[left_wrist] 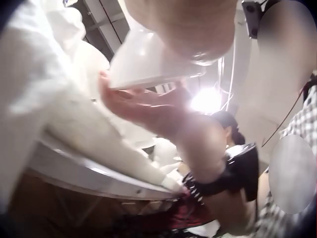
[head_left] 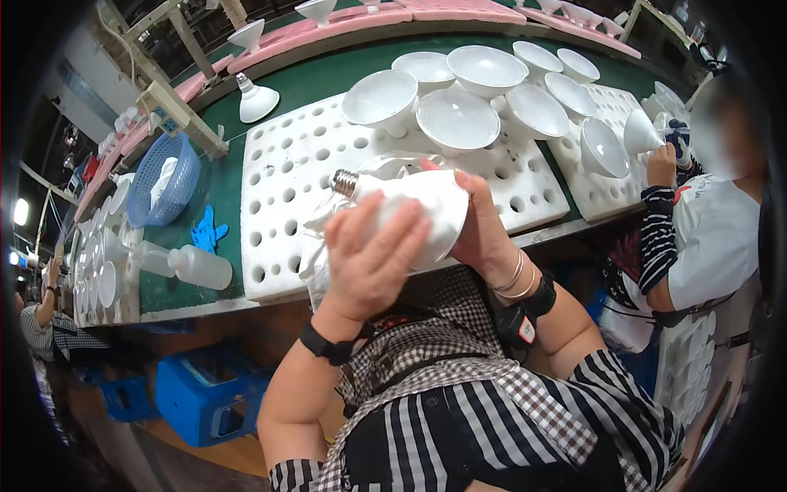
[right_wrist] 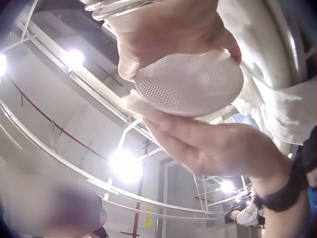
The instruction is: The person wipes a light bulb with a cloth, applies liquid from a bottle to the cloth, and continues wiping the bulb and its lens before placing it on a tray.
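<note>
A white cone-shaped lamp [head_left: 445, 205] with a metal screw base [head_left: 344, 182] is held above the table's near edge, base to the left. My right hand [head_left: 484, 225] grips its wide rim, and the right wrist view shows the same right hand [right_wrist: 168, 34] around the textured lens [right_wrist: 190, 87]. Against the cone's side lies my left hand [head_left: 377, 250], fingers extended and somewhat blurred; its underside is seen as the left hand [right_wrist: 213, 144] below the lens. White cloth [head_left: 315, 266] bunches behind and left of the lamp; whether a hand holds it, I cannot tell.
White perforated foam boards [head_left: 275, 193] cover the table, with several upright lamps [head_left: 457, 119] at the back right. A blue basket [head_left: 182, 184], blue glove [head_left: 210, 230] and white bottle [head_left: 201, 266] are at left. Another person [head_left: 713, 221] works at right; a blue stool [head_left: 201, 394] stands below.
</note>
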`<state>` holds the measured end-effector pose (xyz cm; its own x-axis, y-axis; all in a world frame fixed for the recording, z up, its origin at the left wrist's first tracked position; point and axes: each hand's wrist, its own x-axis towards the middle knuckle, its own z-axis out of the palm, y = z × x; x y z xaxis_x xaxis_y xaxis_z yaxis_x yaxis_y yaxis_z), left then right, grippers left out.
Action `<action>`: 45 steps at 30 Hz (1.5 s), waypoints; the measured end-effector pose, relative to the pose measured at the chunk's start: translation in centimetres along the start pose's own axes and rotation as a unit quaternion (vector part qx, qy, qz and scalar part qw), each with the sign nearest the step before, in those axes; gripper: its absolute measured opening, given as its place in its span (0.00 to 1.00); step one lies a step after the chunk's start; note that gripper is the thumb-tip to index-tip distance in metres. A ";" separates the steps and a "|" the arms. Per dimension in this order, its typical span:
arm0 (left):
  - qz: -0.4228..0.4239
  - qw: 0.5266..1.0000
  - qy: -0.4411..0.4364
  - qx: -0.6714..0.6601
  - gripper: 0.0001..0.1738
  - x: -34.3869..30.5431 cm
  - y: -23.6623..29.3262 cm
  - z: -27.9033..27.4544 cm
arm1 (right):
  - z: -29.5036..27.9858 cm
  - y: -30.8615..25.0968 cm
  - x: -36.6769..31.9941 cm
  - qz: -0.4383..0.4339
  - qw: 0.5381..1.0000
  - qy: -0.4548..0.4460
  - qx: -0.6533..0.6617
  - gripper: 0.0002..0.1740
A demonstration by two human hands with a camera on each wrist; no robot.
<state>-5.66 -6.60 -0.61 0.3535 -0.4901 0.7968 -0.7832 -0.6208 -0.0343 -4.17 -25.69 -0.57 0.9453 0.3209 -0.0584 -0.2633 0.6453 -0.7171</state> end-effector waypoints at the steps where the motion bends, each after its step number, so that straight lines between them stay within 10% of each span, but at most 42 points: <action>1: -0.026 0.999 0.005 0.033 0.19 -0.5 -0.9 0.1 | -0.2 0.3 0.4 0.000 0.999 0.025 0.032 0.43; 6: -0.286 0.953 0.097 -0.012 0.17 -0.7 -3.7 0.4 | -0.4 -0.9 0.7 0.063 0.994 0.009 0.094 0.39; 7: -0.423 0.847 0.133 -0.294 0.18 -0.3 -3.6 0.0 | -0.6 -0.8 0.7 0.071 0.993 0.002 0.097 0.39; 8: -0.515 0.646 0.155 -0.542 0.19 0.4 -3.3 -0.7 | -0.7 -0.7 0.7 0.082 0.992 -0.005 0.099 0.39; 10: -0.487 0.602 0.114 -0.623 0.23 1.0 -3.2 -1.4 | -0.5 -0.8 0.5 0.121 0.988 -0.033 0.089 0.40; 12: -0.476 0.683 0.015 -0.554 0.27 1.5 -3.3 -1.3 | -0.2 -0.8 0.5 0.160 0.982 -0.063 0.081 0.42; 21: -0.533 0.648 0.120 -0.531 0.23 3.3 -1.8 -0.5 | 0.0 0.9 -0.9 -0.037 0.996 -0.075 -0.020 0.47; 24: -0.461 0.748 0.168 -0.448 0.20 3.0 -1.8 -0.3 | 0.1 0.7 -0.3 -0.043 0.998 -0.048 -0.011 0.46; 26: -0.215 0.963 0.152 -0.063 0.18 3.0 -0.7 -0.7 | 0.0 0.8 0.0 -0.032 0.999 -0.035 -0.025 0.45; 27: -0.163 0.983 0.071 -0.045 0.17 3.6 0.4 -0.7 | 0.2 0.9 -0.1 -0.025 0.999 -0.024 -0.023 0.43; 34: -0.004 0.999 -0.054 0.004 0.23 0.2 1.6 0.4 | -0.7 0.5 -0.2 -0.015 0.999 0.011 0.035 0.39; 41: -0.224 0.916 -0.075 0.326 0.29 -2.1 -7.2 -2.1 | -1.1 -0.9 -0.1 -0.012 0.995 -0.016 0.096 0.43; 45: -0.183 0.979 -0.077 0.043 0.38 -2.7 -5.7 0.2 | -0.7 -1.1 -0.1 -0.028 0.995 -0.012 0.091 0.43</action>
<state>-2.10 -1.86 -2.68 0.6797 -0.3079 0.6657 -0.5463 -0.8182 0.1794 -3.82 -26.91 -0.22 0.9549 0.2969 -0.0037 -0.2438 0.7766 -0.5808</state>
